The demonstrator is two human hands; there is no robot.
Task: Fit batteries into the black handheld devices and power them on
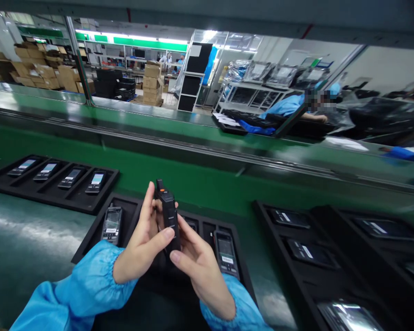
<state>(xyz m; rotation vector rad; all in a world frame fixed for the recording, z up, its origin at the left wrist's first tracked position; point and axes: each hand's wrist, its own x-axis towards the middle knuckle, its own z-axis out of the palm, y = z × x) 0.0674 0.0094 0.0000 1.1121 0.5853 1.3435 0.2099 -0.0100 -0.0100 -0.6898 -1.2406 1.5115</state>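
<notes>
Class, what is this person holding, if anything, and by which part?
The left hand and right hand hold a black handheld device around its body, both thumbs on its narrow side edge.

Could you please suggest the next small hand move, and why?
Perhaps the left hand and right hand should turn the held handset screen-up, because its narrow side faces the camera, while the outer handsets in the black tray beneath lie screen-up.

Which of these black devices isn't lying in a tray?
The device held edge-on between the left hand and right hand; the others in view lie in black trays.
</notes>
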